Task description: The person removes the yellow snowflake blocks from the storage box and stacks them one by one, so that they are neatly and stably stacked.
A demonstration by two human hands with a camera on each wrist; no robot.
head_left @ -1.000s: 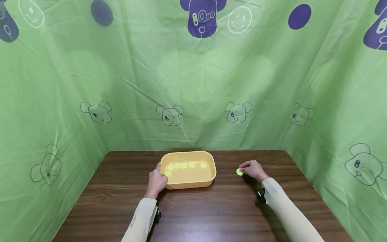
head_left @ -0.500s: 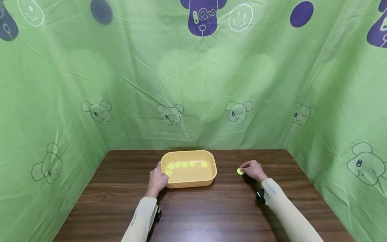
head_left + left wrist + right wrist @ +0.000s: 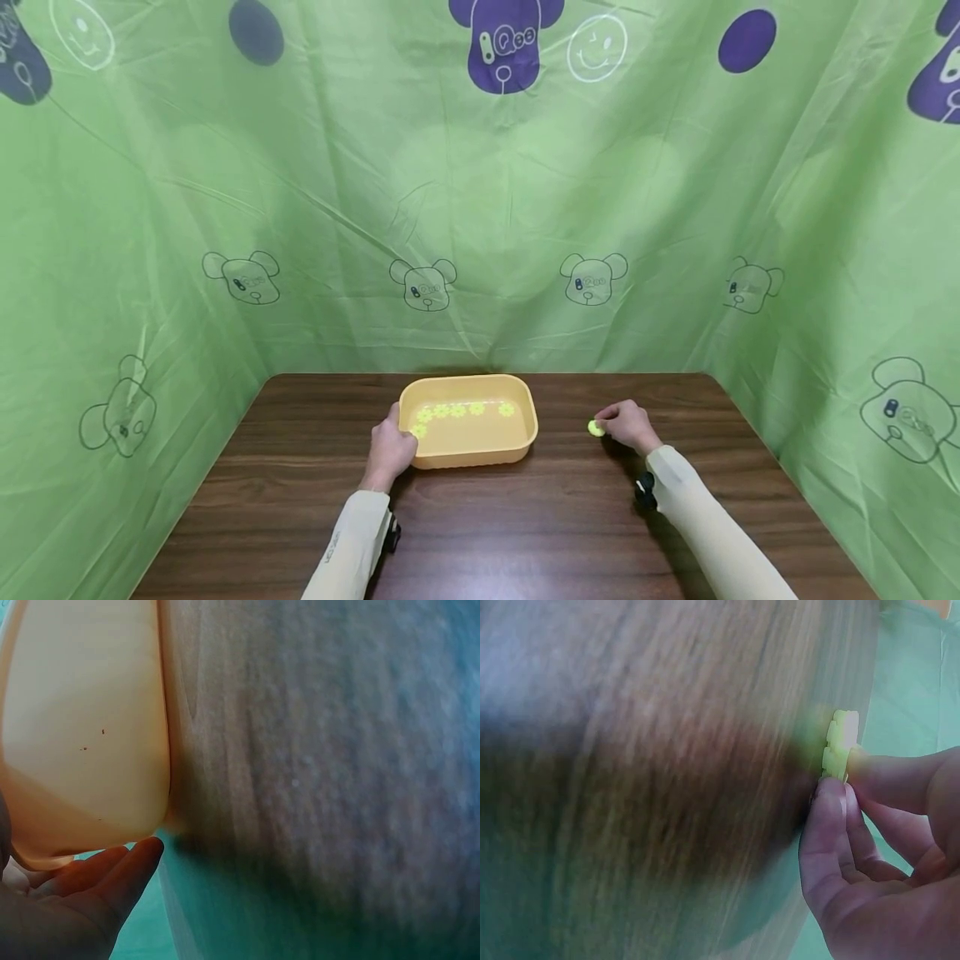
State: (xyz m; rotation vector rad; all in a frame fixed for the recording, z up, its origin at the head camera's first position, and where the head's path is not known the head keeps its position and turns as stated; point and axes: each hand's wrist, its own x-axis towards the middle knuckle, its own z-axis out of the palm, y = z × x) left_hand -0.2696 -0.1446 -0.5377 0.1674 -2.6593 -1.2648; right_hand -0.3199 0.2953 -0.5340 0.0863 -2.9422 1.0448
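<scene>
A pale orange rectangular plastic basin [image 3: 472, 459] stands near the back of the table. My left hand [image 3: 390, 451] grips its left end; in the left wrist view the fingers [image 3: 124, 881] lie against the outer wall, and the thumb is mostly hidden. Several yellow-green flower-shaped pieces [image 3: 457, 411] lie inside, most in a row along the back. To the right of the basin, my right hand [image 3: 628, 425] pinches one more yellow-green flower-shaped piece [image 3: 841, 742] between thumb and fingertips. That piece is on edge, close to the tabletop; I cannot tell whether it touches.
The dark wood-grain table [image 3: 510, 525] reaches back to a green curtain [image 3: 480, 183] printed with bear heads, which also closes off both sides. Each wrist carries a small black device [image 3: 645, 492]. The bare tabletop separates the basin from my right hand.
The piece in my right hand has turned slightly, so its petal pattern shows less in the head view. Both hands and the basin stay nearly where they were.
</scene>
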